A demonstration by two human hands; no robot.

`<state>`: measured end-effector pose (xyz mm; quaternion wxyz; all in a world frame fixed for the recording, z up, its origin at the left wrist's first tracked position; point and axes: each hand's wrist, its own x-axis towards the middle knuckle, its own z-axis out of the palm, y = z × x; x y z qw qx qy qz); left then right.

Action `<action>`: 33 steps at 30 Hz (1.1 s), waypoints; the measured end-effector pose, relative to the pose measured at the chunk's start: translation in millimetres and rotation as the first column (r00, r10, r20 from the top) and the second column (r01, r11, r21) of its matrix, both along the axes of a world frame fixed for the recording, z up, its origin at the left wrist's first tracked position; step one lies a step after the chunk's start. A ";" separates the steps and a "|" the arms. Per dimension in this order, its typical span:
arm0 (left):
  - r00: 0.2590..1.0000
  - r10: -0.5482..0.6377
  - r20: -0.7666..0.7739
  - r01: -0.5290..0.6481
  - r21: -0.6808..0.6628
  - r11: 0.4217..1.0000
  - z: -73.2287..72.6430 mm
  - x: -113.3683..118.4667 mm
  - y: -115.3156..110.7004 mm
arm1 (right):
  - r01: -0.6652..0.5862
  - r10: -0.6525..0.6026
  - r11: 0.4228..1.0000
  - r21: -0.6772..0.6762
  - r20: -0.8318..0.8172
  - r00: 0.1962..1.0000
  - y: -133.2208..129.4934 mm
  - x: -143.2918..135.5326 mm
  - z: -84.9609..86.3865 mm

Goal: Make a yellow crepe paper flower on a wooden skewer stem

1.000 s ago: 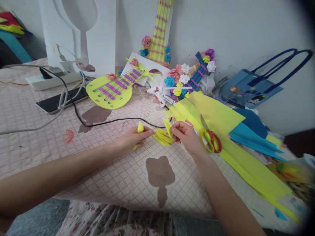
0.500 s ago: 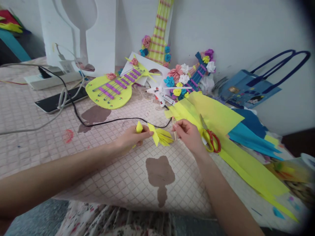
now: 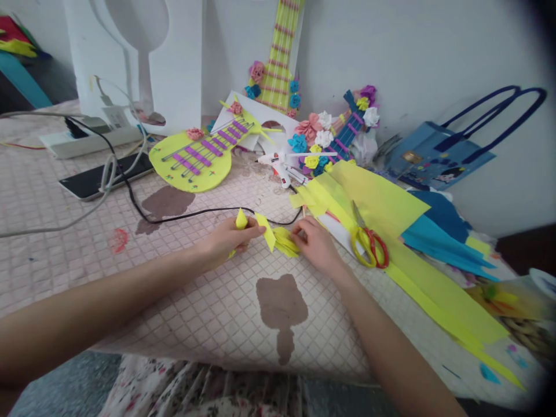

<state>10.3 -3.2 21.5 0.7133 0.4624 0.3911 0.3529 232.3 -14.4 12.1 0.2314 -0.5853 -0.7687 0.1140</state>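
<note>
Left hand (image 3: 234,238) pinches yellow paper strip (image 3: 266,233). Right hand (image 3: 315,244), fingers curled, meets yellow pieces (image 3: 284,243); grip unclear.

yellow piece (image 3: 241,219) partly hidden in left hand (image 3: 230,238), tall yellow guitar (image 3: 282,55) cut off at top edge

Scissors (image 3: 364,227): over right, lying on the sheets (image 3: 386,194).
Phone (image 3: 84,185): out left, before the power strip (image 3: 65,146).
Bag (image 3: 434,156): right, behind the sheets.

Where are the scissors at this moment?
In the head view, the scissors lie right of the right hand, on the yellow paper.
</note>
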 end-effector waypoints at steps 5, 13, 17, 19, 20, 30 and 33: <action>1.000 -0.015 0.002 0.015 0.000 1.000 0.0 -0.8 1.2 | 0.023 -0.083 0.987 -0.159 -0.382 0.920 0.3 5.7 5.0; 1.000 -0.006 -0.024 0.007 0.010 1.000 -1.2 -0.7 2.0 | -0.030 -0.137 0.971 -0.238 -0.653 0.745 1.8 8.9 2.5; 0.999 0.006 -0.038 -0.005 0.044 0.999 -0.4 -2.7 4.5 | 0.106 -0.093 0.994 0.024 -0.315 0.945 -1.5 6.3 6.1; 0.999 0.014 -0.048 -0.012 0.056 0.998 0.3 -4.5 6.1 | 0.041 -0.032 0.997 0.071 -0.124 0.992 -6.5 2.5 10.0; 0.999 0.015 -0.050 -0.012 0.060 0.998 0.5 -5.4 7.0 | -0.019 0.022 0.999 0.049 -0.049 0.999 -9.4 0.0 11.7; 0.998 0.002 -0.063 0.003 0.077 0.997 -1.1 -7.9 9.8 | -0.068 0.055 0.988 -0.137 -0.096 0.994 -5.0 3.3 4.1; 0.997 0.011 -0.075 -0.006 0.068 0.998 1.0 -6.8 7.6 | -0.018 -0.044 0.974 -0.225 -0.268 0.963 1.2 11.8 1.4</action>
